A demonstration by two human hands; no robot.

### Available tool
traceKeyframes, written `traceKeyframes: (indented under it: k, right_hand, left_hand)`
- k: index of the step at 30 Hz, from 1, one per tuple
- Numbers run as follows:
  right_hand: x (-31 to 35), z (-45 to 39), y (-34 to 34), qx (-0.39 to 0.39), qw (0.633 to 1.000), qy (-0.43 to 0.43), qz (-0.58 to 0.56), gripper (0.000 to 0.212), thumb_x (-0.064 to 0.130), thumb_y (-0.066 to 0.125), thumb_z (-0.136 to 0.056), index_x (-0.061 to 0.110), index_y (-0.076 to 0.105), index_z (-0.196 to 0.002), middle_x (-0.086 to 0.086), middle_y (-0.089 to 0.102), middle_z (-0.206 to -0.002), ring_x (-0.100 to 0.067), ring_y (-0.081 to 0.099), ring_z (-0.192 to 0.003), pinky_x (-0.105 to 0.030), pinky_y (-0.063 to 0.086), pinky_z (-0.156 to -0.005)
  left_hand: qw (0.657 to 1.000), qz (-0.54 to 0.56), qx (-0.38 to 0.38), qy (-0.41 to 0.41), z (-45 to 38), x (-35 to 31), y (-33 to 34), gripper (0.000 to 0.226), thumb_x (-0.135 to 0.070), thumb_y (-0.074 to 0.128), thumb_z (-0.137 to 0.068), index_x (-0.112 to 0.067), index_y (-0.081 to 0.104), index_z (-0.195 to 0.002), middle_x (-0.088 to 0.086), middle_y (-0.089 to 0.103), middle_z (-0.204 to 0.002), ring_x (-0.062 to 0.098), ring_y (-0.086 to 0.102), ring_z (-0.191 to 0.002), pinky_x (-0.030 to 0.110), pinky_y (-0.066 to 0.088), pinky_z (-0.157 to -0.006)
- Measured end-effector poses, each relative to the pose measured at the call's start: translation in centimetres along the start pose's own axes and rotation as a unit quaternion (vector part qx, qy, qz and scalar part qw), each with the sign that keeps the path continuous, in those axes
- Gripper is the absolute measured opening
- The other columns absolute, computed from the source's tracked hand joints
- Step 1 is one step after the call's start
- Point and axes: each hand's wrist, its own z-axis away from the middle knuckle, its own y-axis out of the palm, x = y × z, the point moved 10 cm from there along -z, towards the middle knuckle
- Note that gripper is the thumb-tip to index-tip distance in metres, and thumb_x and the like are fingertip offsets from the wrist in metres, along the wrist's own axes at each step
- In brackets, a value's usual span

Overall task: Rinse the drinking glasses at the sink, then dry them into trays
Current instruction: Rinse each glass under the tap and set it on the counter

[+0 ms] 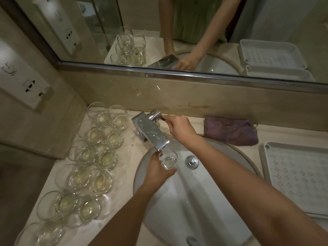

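Observation:
My left hand [157, 170] grips a clear drinking glass [170, 161] upright over the white sink basin [204, 201], right under the spout of the chrome faucet [151, 133]. My right hand [179, 127] reaches behind the faucet and pinches its small lever handle [160, 118]. Several more glasses [92, 157] stand in two rows on the counter to the left of the basin. A white perforated drying tray [298, 174] lies on the counter at the right.
A purple cloth [230, 130] lies against the back wall right of the faucet. The chrome drain plug [191, 162] sits in the basin. A mirror [177, 32] spans the wall above, and a socket plate [33, 89] is on the left wall.

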Motion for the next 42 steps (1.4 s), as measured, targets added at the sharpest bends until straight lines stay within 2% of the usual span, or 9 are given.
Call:
traceKeyframes:
  k: [5,10,14,20,29,32,36,39,42]
  right_hand:
    - [-0.1,-0.3,0.1,0.004,1.000,-0.003,0.004,0.032,0.010,0.045,-0.099,0.014,0.064,-0.125,-0.023,0.069,-0.099,-0.043,0.060,-0.091,-0.041,0.044,-0.079]
    - [-0.8,-0.6,0.3,-0.003,1.000,0.009,0.006,0.035,0.011,0.043,-0.100,0.017,0.061,-0.129,-0.021,0.069,-0.106,-0.042,0.059,-0.096,-0.038,0.042,-0.081]
    - [-0.9,-0.8,0.3,-0.009,1.000,0.008,0.013,0.035,0.010,0.043,-0.100,0.017,0.062,-0.128,-0.023,0.069,-0.103,-0.043,0.058,-0.093,-0.040,0.044,-0.082]
    - [-1.9,-1.1,0.8,-0.004,1.000,0.026,0.017,0.034,0.015,0.044,-0.100,0.021,0.061,-0.129,-0.025,0.069,-0.098,-0.042,0.059,-0.092,-0.039,0.045,-0.079]
    - [-2.1,-0.1,0.4,-0.022,0.998,0.036,-0.053,0.034,0.011,0.048,-0.099,0.013,0.059,-0.131,-0.019,0.069,-0.109,-0.037,0.063,-0.100,-0.038,0.045,-0.086]
    - [-4.4,2.7,0.4,-0.059,0.989,0.075,-0.113,0.041,0.009,0.050,-0.098,0.007,0.049,-0.138,-0.013,0.060,-0.130,-0.029,0.063,-0.108,-0.036,0.044,-0.097]
    - [-6.4,5.8,2.4,-0.034,0.983,0.123,-0.129,0.037,0.011,0.054,-0.097,0.005,0.054,-0.133,-0.012,0.067,-0.118,-0.028,0.066,-0.100,-0.033,0.047,-0.092]
    - [-5.4,5.4,1.2,-0.089,0.965,0.129,-0.209,0.044,0.016,0.060,-0.094,0.008,0.051,-0.136,0.000,0.063,-0.116,-0.021,0.065,-0.088,-0.026,0.048,-0.086]
    - [-3.4,3.2,-0.2,-0.118,0.963,0.096,-0.221,0.036,0.012,0.062,-0.093,0.006,0.060,-0.128,-0.005,0.067,-0.115,-0.017,0.064,-0.088,-0.010,0.044,-0.080]
  left_hand:
    - [1.000,0.012,-0.010,0.005,-0.1,-0.1,-0.4,0.073,-0.016,0.087,-0.064,-0.024,0.042,-0.121,-0.012,0.049,-0.111,0.006,0.056,-0.093,0.031,0.052,-0.085]
    - [1.000,0.021,-0.011,0.014,0.0,-0.4,-0.9,0.069,-0.010,0.085,-0.065,-0.027,0.041,-0.115,-0.018,0.052,-0.102,-0.003,0.056,-0.086,0.007,0.045,-0.068]
    - [0.999,0.026,-0.018,0.023,0.0,-0.7,-1.3,0.072,-0.012,0.087,-0.062,-0.028,0.044,-0.117,-0.014,0.056,-0.107,0.000,0.057,-0.094,0.010,0.045,-0.078]
    - [0.998,0.046,-0.024,0.044,0.6,-2.5,-2.3,0.063,0.000,0.084,-0.065,-0.029,0.044,-0.105,-0.021,0.052,-0.093,-0.022,0.054,-0.077,0.003,0.043,-0.064]
    - [0.997,0.060,-0.008,0.055,1.5,-4.0,-3.0,0.057,0.002,0.081,-0.069,-0.019,0.045,-0.108,-0.019,0.052,-0.091,-0.030,0.050,-0.073,-0.001,0.039,-0.063]
    - [0.997,0.053,-0.006,0.061,1.8,-4.3,-3.1,0.054,0.002,0.080,-0.071,-0.023,0.045,-0.103,-0.023,0.049,-0.089,-0.030,0.050,-0.072,-0.001,0.039,-0.063]
    - [0.997,0.040,-0.005,0.063,1.8,-4.5,-3.4,0.057,0.005,0.078,-0.072,-0.036,0.041,-0.085,-0.021,0.050,-0.084,-0.028,0.050,-0.071,0.000,0.039,-0.064]
    - [0.998,0.021,-0.011,0.060,1.5,-3.9,-3.5,0.052,-0.002,0.082,-0.069,-0.030,0.047,-0.096,-0.020,0.053,-0.089,-0.025,0.052,-0.078,-0.002,0.037,-0.065]
    - [0.999,0.017,-0.010,0.049,1.3,-3.5,-3.4,0.058,-0.010,0.085,-0.067,-0.026,0.051,-0.109,-0.017,0.057,-0.098,-0.011,0.056,-0.087,-0.003,0.037,-0.067]
